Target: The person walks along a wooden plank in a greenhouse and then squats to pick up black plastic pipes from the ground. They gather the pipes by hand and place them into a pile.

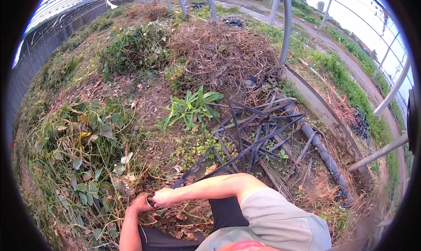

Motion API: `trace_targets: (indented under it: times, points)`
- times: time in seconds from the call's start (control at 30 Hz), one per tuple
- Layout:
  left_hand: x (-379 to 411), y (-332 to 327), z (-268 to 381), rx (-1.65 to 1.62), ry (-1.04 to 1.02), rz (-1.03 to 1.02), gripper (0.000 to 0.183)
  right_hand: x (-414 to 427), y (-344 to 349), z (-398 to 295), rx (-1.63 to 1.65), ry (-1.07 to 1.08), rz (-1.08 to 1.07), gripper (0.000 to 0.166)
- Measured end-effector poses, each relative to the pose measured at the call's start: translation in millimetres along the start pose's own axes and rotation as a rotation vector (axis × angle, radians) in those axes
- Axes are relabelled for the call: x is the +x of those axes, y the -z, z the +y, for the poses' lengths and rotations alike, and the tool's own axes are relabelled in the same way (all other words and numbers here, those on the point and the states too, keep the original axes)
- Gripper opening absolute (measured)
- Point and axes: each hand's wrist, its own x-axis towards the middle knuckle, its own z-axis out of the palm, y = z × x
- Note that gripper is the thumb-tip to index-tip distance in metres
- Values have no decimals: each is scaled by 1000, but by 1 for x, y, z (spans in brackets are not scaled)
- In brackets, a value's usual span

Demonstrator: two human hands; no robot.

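Note:
My left hand (141,203) and my right hand (163,197) meet low in the view, just above dry leaf litter (189,218). A small dark piece (152,203) shows between them, held by the curled fingers of both. Most of it is hidden, so its kind is unclear. Behind my right wrist passes a flat black plastic strip (192,172), which runs up into a tangle of similar strips (255,142). Whether the dark piece belongs to that strip cannot be seen. Leafy bean-like vines (87,172) grow close beside my left hand.
A broad-leaved green plant (192,106) stands ahead. Beyond it lies a heap of dry vines (227,54). To the right are a thick dark pipe (324,155), a low edging board (324,111) and metal greenhouse hoops (285,27). A slanting pole (378,152) juts in at right.

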Motion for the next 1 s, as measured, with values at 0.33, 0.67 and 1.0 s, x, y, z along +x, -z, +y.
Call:
trace_targets:
  times: [0.33, 0.67, 1.0]
  points:
    - [-45, 11, 60, 11, -140, 394, 94, -202, 135, 8, -111, 95, 56, 36]
    - [8, -14, 81, 73, -269, 375, 40, -382, 262, 74, 206, -364, -128, 30]
    - [53, -17, 16, 53, 64, 351, 23, -2, 66, 45, -428, -44, -179, 68]
